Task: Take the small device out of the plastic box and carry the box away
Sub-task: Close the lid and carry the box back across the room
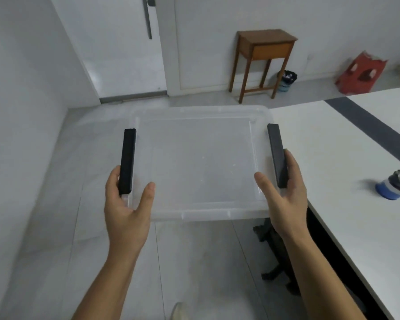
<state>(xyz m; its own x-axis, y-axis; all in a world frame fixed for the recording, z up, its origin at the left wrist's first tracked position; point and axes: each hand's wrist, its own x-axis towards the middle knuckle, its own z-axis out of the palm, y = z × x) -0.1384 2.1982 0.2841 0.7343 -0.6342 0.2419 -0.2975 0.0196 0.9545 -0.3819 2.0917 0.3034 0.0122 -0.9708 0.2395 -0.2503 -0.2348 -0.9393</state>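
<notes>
A clear plastic box [199,162] with a black handle on each side hangs in the air above the grey floor, to the left of the white table. It looks empty inside. My left hand [127,204] grips its left black handle [127,160], thumb over the rim. My right hand [286,195] grips the right black handle [277,155] the same way. The small device [394,184], blue and white with a dark top, stands on the table at the right, apart from the box.
The white table [346,158] with a dark stripe runs along the right. A wooden side table [263,58], a small bin [286,80] and a red stool [360,73] stand by the far wall. A white door [125,47] is ahead left. A chair base [273,250] sits under the table.
</notes>
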